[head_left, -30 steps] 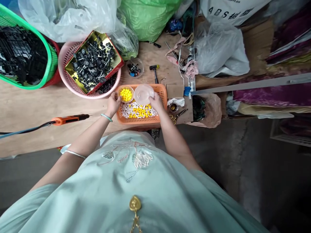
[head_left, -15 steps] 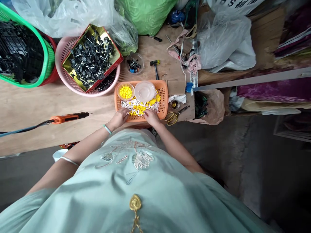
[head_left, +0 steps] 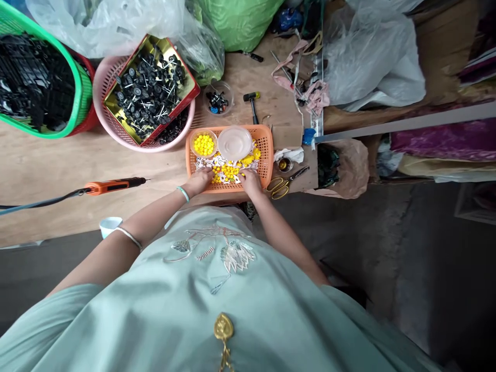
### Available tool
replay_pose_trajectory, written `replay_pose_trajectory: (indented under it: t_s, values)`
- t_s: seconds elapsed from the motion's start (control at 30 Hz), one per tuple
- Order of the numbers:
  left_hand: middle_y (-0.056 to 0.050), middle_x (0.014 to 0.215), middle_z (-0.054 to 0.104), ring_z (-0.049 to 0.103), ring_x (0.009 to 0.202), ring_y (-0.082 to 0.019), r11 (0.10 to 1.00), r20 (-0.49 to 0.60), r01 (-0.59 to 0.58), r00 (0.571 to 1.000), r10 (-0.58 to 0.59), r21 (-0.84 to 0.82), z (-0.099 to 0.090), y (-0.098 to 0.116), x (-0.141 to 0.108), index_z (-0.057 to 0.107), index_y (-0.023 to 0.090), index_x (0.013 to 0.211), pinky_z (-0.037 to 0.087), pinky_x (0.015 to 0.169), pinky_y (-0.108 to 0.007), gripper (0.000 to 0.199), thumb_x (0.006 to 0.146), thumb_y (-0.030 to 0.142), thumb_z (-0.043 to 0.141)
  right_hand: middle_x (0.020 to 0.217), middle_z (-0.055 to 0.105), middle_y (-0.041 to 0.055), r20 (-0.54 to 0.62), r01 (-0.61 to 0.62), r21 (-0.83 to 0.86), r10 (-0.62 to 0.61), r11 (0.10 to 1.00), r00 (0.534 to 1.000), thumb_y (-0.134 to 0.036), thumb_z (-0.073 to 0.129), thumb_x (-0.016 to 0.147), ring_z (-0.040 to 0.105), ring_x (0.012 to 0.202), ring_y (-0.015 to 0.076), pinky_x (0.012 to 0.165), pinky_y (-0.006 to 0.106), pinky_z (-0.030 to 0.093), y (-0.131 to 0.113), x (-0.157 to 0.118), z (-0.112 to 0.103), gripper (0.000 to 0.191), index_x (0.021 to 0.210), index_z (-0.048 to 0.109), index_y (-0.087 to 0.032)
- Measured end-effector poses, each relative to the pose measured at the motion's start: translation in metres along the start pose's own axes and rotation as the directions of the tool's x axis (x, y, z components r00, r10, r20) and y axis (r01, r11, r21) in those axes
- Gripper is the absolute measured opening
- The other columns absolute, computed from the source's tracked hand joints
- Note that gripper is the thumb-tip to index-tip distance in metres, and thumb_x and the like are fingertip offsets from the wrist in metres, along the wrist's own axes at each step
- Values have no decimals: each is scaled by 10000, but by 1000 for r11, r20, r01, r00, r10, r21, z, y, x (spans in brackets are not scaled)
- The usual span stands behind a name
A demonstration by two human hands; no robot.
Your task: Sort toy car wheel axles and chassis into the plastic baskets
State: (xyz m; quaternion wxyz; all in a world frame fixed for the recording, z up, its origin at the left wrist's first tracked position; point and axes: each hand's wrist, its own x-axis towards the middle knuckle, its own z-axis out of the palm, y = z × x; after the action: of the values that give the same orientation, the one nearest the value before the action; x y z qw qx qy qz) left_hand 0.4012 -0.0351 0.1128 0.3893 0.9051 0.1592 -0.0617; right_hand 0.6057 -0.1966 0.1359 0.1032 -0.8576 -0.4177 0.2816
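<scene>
An orange basket (head_left: 267,155) lies on the bench before me, holding small white pieces and yellow pieces (head_left: 228,170). Inside at its back are a round tub of yellow beads (head_left: 203,144) and a clear round lid or tub (head_left: 234,143). My left hand (head_left: 200,180) is over the basket's front left, fingers closed at the pieces; what they pinch is too small to name. At the front right, my right hand (head_left: 250,182) has its fingertips together by a small yellow piece, and I cannot make out exactly what it grips.
Left are an orange electric screwdriver (head_left: 112,186), a pink basket (head_left: 104,126) with a tin of black wheels (head_left: 151,93), and a green basket (head_left: 83,98). Behind stand a small tub (head_left: 219,98) and a hammer (head_left: 252,106). Gold-handled scissors (head_left: 279,187) and a small cup (head_left: 284,165) lie right.
The whole view has shifted slightly, moving the bench items rightward in the picture. My left hand is a little further over the pieces, and my right hand's fingers have moved slightly.
</scene>
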Motion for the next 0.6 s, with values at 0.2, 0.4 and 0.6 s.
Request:
replay_pose_trajectory:
  t_s: [0.2,0.4,0.6]
  values:
    - [-76,893,661,619,859,-236,872,-232,111,941,-247,-476,-12,2,-12,686,201,902,507,901,-367,65,845,223,665,754,695,27,-174,-85,435,176,896,969,-493,676,876,656,751,223,760,340,550,28,-4,-6,263,861,686,-231]
    - [-95,882,684,637,890,-262,855,-209,190,923,-323,-482,-19,6,-14,669,199,849,496,964,-409,60,805,159,665,694,609,-19,-128,-82,664,220,743,967,-622,676,805,588,680,172,664,292,532,25,-2,-8,404,884,677,-226]
    - [-74,888,699,656,941,-254,785,-224,209,888,-403,-583,-15,5,-15,673,203,843,514,1007,-427,54,813,164,652,868,685,24,-48,-150,720,264,678,963,-476,741,745,640,799,185,779,360,602,30,-7,-7,343,939,697,-197]
